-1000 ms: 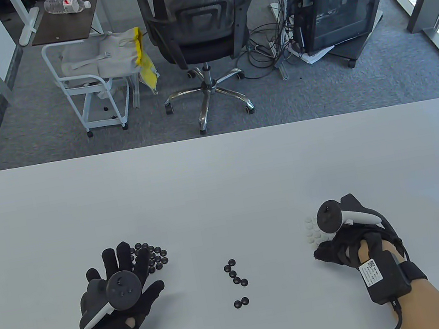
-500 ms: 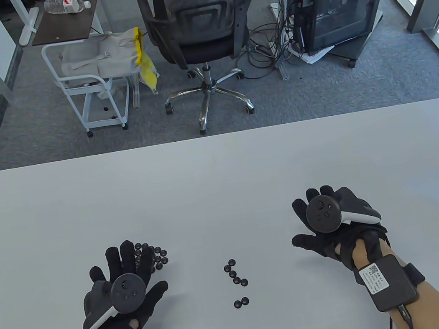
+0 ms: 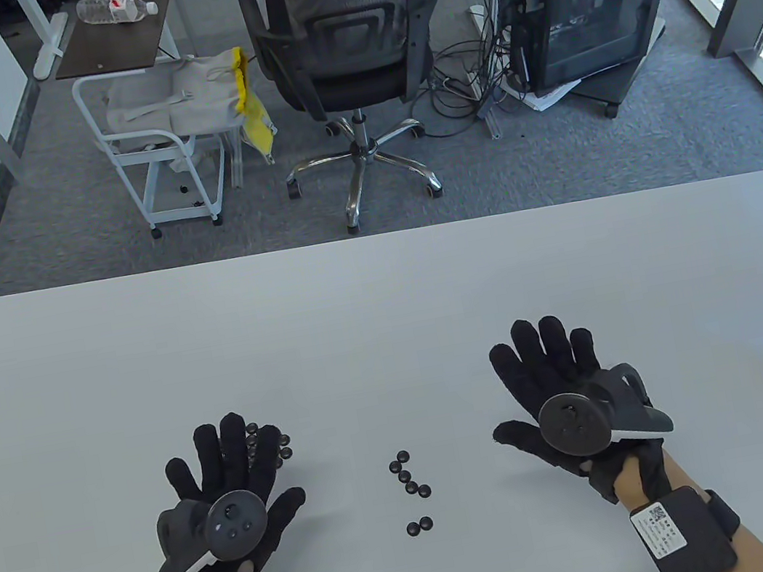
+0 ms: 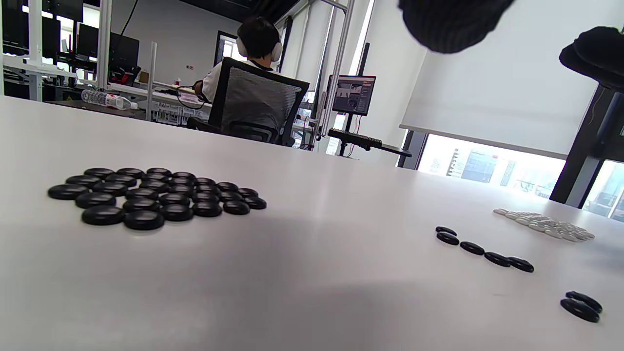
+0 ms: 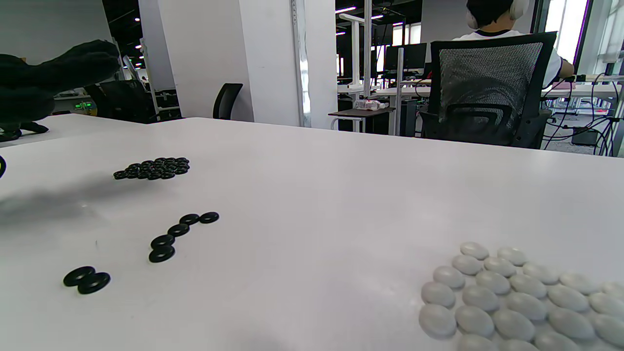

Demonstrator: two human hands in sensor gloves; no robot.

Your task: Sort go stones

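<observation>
Both the left hand (image 3: 229, 486) and right hand (image 3: 564, 390) hover with fingers spread wide, holding nothing, above their sorted black pile (image 4: 151, 195) and white pile (image 5: 512, 297), while 7 unsorted black stones (image 3: 410, 487) lie between them
</observation>
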